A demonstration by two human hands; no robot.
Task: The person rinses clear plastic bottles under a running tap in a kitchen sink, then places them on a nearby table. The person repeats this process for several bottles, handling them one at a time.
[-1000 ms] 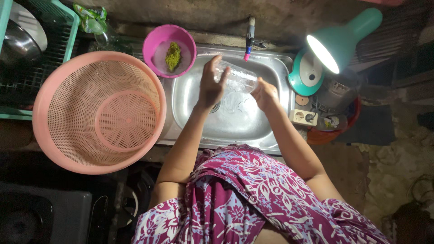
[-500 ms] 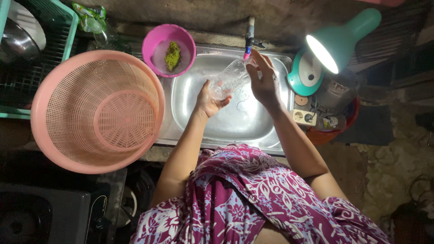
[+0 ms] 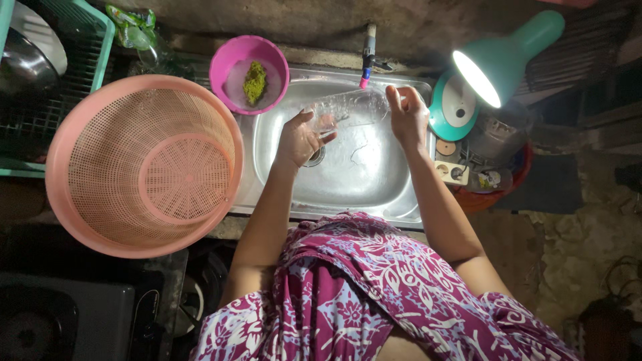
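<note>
One pink basket (image 3: 144, 164) at the counter's left edge, one steel sink (image 3: 374, 180), one lamp (image 3: 498, 63), one pink bowl (image 3: 249, 73). One clear glass (image 3: 348, 110) lies sideways over the sink, left hand (image 3: 301, 137) and right hand (image 3: 406, 113) clamped on its ends. Dim room.

Sink (image 3: 374, 194) sits centre, tap (image 3: 368, 50) at its far edge. Bottle (image 3: 351, 108) lies sideways over the basin, just below the tap, between left hand (image 3: 297, 137) and right hand (image 3: 406, 117). Small bowl (image 3: 249, 73) on the sink's far-left corner. Big strainer basket (image 3: 144, 164) left of the sink, dish rack (image 3: 47, 87) behind it. Lamp (image 3: 498, 67) right of the sink.
</note>
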